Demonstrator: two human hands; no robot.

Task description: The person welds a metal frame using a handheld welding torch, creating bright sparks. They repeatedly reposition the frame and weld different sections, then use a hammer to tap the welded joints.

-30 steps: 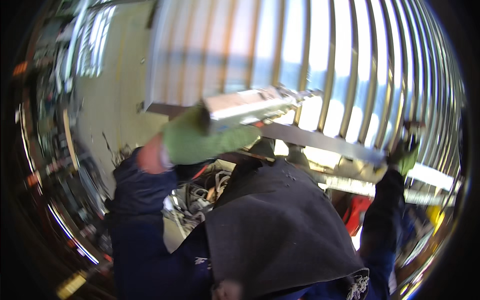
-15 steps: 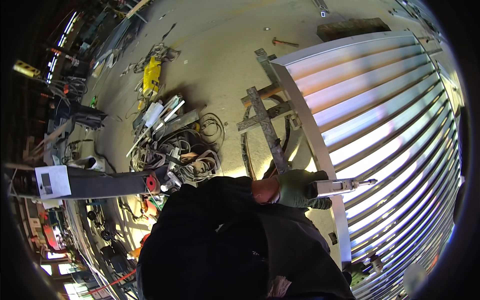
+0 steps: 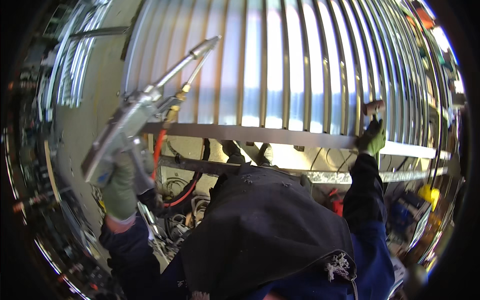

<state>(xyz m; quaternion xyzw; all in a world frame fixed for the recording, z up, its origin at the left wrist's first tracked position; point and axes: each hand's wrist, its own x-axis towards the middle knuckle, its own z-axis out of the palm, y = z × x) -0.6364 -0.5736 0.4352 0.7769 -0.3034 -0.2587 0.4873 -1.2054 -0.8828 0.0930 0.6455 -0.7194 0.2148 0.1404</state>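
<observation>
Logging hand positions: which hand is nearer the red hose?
Left. The left hand, gripping the metal tool, is just left of the red hose; the right hand, holding a hammer, is well to its right.

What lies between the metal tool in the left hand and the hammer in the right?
A stretch of the ribbed metal panel lies between the metal tool and the hammer, as the head view shows.
</observation>
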